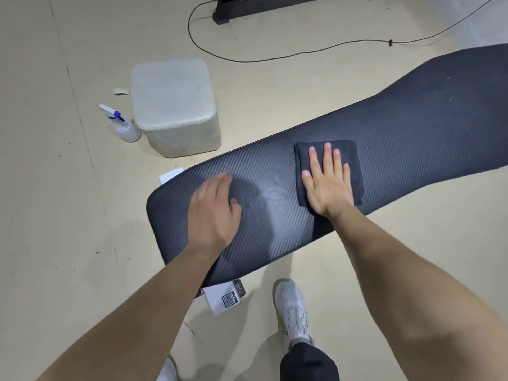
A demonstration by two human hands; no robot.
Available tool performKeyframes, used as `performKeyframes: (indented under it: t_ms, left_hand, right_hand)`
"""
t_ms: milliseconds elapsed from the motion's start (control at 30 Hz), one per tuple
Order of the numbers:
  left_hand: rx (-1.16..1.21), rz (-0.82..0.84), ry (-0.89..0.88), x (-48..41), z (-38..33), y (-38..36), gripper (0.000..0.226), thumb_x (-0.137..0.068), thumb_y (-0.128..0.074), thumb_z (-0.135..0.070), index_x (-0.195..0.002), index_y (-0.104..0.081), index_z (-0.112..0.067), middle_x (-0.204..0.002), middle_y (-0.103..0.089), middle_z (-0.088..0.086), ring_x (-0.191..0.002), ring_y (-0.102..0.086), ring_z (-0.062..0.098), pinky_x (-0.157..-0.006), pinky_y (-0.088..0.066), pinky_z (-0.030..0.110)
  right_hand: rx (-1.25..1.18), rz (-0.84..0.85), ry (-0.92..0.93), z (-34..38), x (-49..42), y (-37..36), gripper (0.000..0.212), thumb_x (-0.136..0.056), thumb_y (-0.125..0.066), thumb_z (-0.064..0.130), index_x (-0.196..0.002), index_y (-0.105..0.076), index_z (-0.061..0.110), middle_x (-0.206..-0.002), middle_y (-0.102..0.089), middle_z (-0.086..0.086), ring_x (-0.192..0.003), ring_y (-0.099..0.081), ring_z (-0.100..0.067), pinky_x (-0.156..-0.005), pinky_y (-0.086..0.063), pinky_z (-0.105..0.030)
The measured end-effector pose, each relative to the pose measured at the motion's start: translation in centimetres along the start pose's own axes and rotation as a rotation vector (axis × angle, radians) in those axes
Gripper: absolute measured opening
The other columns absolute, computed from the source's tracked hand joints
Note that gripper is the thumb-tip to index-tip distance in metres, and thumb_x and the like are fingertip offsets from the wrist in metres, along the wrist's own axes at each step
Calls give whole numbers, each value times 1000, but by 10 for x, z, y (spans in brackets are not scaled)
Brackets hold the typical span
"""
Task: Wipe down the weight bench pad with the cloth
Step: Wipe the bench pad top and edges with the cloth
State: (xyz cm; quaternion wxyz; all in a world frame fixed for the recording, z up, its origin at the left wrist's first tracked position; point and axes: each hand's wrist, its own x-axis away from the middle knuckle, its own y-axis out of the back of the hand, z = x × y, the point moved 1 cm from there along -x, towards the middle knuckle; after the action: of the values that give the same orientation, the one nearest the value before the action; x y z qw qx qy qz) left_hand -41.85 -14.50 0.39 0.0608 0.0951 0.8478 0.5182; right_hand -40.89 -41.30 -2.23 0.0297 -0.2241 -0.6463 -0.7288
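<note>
The pad runs long and dark from just in front of me out to my far right, where it widens. I am early-to-midway in the wipe, as I judge it. The near end, between my hands, shows a pale sheen that looks like damp or a swept patch; whether it is clean I cannot tell. The far stretch looks dull, with a few small specks, so I take it as not yet wiped. That is most of the length left.

The cloth, folded into a dark rectangle, lies flat on the pad about a third of the way along from the near end. My right hand presses on it palm down, fingers spread wide, not gripping but pinning it to the surface. My left hand rests bare on the near end of the pad, fingers loosely together and holding nothing, steadying me.

On the floor to my left a grey stool stands apart from the pad, with a spray bottle just beside it, out of my reach for now.
</note>
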Motion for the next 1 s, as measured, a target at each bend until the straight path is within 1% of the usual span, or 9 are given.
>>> performKeyframes:
  t_ms: [100,200,333,433,467,567,767,900,1000]
  left_hand:
    - [45,-56,41,-5,-2,4,43,-86,-59,-13,-129,-58,-7,-129,-61,9,-120,-53,28,-102,-41,41]
    - [50,-139,149,-2,13,13,32,-84,-60,-14,-116,-61,-10,-118,-63,8,-109,-53,29,-93,-41,41]
    - [43,-219,259,5,36,30,12,-81,-58,-13,-92,-61,-16,-99,-62,4,-92,-52,30,-83,-41,44]
    - [-20,-184,289,11,48,36,7,-82,-56,-13,-85,-61,-18,-93,-60,4,-88,-51,28,-80,-42,44]
    - [-43,-169,293,14,52,36,7,-82,-56,-14,-84,-61,-18,-92,-60,4,-86,-51,28,-78,-42,43]
    - [-83,-124,309,21,59,31,12,-79,-52,-19,-83,-63,-17,-89,-59,6,-83,-52,31,-73,-42,43]
    - [-25,72,284,29,51,20,8,-88,-54,-21,-91,-62,-21,-88,-62,-5,-83,-58,20,-64,-48,33]
    - [-6,173,296,22,49,16,10,-92,-47,-27,-95,-56,-23,-70,-62,-7,-63,-58,19,-58,-47,32]
    - [-7,205,320,14,49,15,10,-93,-44,-28,-96,-53,-26,-68,-61,-6,-63,-56,19,-61,-46,31]
  right_hand:
    - [47,-4,62,35,-9,1,62,-104,-11,47,-158,10,26,-165,19,-9,-152,15,-31,-122,3,-51]
    - [57,0,274,104,19,-14,64,-103,-19,47,-159,2,24,-166,13,-11,-152,9,-33,-121,1,-52]
    - [33,87,477,184,93,-51,68,-97,-13,42,-160,3,23,-166,14,-9,-152,15,-31,-122,3,-52]
    - [36,108,627,188,139,-69,59,-102,-25,43,-157,-22,24,-168,-4,-5,-154,4,-27,-123,-5,-50]
    - [63,117,649,178,143,-71,57,-103,-27,45,-157,-22,27,-168,-3,-3,-154,3,-26,-123,-5,-50]
    - [131,95,551,126,120,-59,61,-101,-23,51,-159,-8,34,-167,6,0,-154,1,-26,-122,-6,-50]
    - [64,18,55,9,13,-6,65,-99,-5,56,-158,7,33,-166,14,-3,-153,9,-26,-122,-2,-51]
    - [-14,8,-56,23,-44,15,63,-102,-10,53,-158,8,31,-166,18,-6,-152,15,-26,-122,5,-51]
    - [-22,-9,-40,59,-69,23,60,-103,-10,51,-159,-4,31,-167,8,-5,-152,13,-28,-122,7,-50]
